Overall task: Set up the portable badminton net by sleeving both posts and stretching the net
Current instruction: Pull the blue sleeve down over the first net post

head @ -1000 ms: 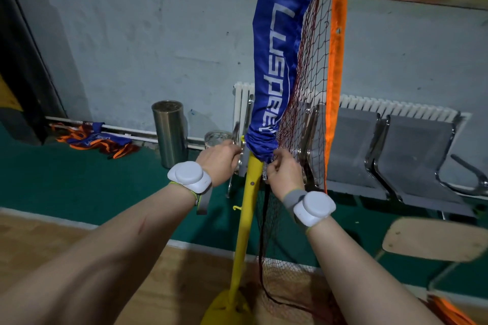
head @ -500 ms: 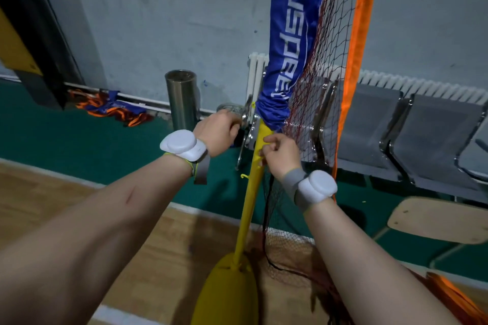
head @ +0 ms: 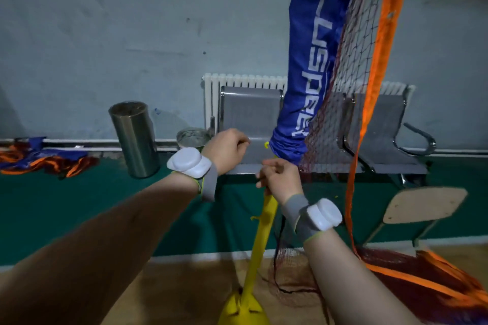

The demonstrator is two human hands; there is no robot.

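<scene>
Head view: yellow post (head: 266,216) leans up from its base (head: 243,311), which sits low between the two forearms on the wood floor. Right hand (head: 281,179) grips the post, fingers curled round it, just under the bunched hem of the blue sleeve (head: 311,66). Sleeve covers the post from that hand upward and runs out of frame at the top. Left hand (head: 227,152) is balled up just left of the sleeve hem, apart from it; cannot tell whether it pinches anything.

Net (head: 351,60), dark red mesh, hangs from the sleeve's right side, above and right of the right hand. Its orange band (head: 380,60) drops past the right wrist. More mesh and band lie heaped on the floor right of the right forearm.

Each wrist carries a white unit (head: 188,162) on a grey strap.

Beyond the hands, a grey bench (head: 250,111) stands against the wall with a white radiator (head: 245,80) behind it. Steel bin (head: 134,140) stands left of the left hand, near the wall. Farther left, a blue and orange fabric heap (head: 39,158) on green flooring. Wooden chair (head: 425,204) right of the right wrist.
</scene>
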